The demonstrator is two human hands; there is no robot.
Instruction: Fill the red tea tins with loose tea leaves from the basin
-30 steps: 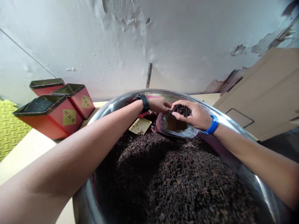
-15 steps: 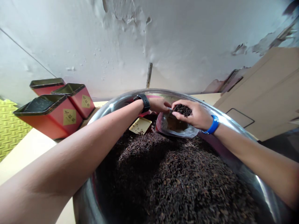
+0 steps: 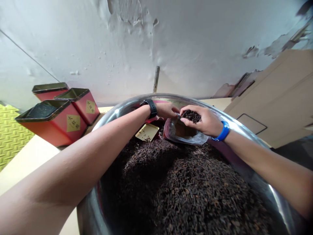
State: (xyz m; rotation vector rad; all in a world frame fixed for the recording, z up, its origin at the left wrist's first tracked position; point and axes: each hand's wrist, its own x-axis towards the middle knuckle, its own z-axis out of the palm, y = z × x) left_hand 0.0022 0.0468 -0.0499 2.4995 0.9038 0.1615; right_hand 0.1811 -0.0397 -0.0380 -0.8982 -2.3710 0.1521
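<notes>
Handful of dark loose tea leaves (image 3: 191,115) cupped in right hand (image 3: 207,122), held above clear plastic bag (image 3: 186,139) — rim gripped by left hand (image 3: 167,110)

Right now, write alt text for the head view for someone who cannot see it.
The right hand cups a handful of dark tea over an open plastic bag, whose mouth the left hand holds, inside a steel bowl heaped with loose tea. Three open red tins stand at left.
</notes>
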